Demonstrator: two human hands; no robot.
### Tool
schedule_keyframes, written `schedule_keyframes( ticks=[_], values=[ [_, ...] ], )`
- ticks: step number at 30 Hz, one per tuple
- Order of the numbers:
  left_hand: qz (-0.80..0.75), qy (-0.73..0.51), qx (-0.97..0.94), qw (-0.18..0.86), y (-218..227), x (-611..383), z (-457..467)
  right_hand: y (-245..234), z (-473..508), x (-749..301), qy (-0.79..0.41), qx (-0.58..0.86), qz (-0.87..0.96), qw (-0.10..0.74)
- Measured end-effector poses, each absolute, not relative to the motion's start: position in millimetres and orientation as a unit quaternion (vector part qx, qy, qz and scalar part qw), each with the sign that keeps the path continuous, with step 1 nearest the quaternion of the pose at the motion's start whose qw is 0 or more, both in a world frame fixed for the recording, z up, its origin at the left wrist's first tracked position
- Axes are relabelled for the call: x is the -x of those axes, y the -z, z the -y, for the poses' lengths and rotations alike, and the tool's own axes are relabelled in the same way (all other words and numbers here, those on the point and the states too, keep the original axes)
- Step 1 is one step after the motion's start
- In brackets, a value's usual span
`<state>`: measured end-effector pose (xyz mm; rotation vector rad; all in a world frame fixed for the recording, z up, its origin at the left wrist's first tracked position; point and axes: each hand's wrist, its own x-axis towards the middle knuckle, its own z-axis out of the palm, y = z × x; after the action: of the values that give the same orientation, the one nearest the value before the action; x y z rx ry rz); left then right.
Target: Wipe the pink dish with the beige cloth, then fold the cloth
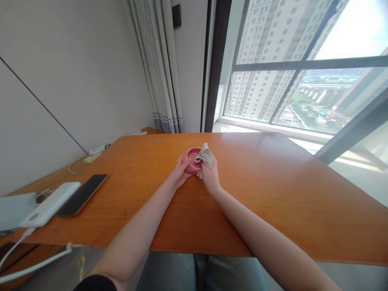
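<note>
Tabletop (287, 194) of orange-brown wood, viewed from the head of a seated person; clock positions are taken about the pink dish (192, 157), twelve lying toward the far edge. A pale wall (69, 81) rises at ten o'clock, one grey curtain (162, 64) with a patterned hem at eleven, and one large framed window (266, 93) at two, with tall buildings outside. Near nine o'clock, beside the wall, lies one white power strip (97, 149). Between eight and nine lie one dark-screened phone (82, 195) and, just beyond it, one white oblong device (50, 205) with a cable plugged into its near end. Two hands meet over the wood, sharing one dish and one grey cloth (205, 155). The left hand (181, 171) has its fingers curled around the dish's nine-o'clock side; the right hand (211, 171) grips the bunched cloth against the three-o'clock side. Whether the dish touches the wood cannot be told.
</note>
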<state>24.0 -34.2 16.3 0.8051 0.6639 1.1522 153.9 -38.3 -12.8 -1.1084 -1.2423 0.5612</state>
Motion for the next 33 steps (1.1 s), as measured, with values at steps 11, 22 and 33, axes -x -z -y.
schedule_keyframes(
  ticks=[11,22,33],
  values=[
    [-0.326,-0.483,-0.345,0.736,-14.1,-23.0,29.1,-3.5,25.8,-175.1,-0.327,0.445,0.615,0.562],
    [-0.277,-0.48,-0.355,0.753,-17.1,-23.4,34.0,8.8,30.4,-165.5,-0.256,0.488,0.588,0.592],
    [-0.301,-0.553,-0.31,0.713,-11.4,-26.1,27.9,-6.4,35.3,-169.6,-0.31,0.447,0.642,0.541]
  ],
)
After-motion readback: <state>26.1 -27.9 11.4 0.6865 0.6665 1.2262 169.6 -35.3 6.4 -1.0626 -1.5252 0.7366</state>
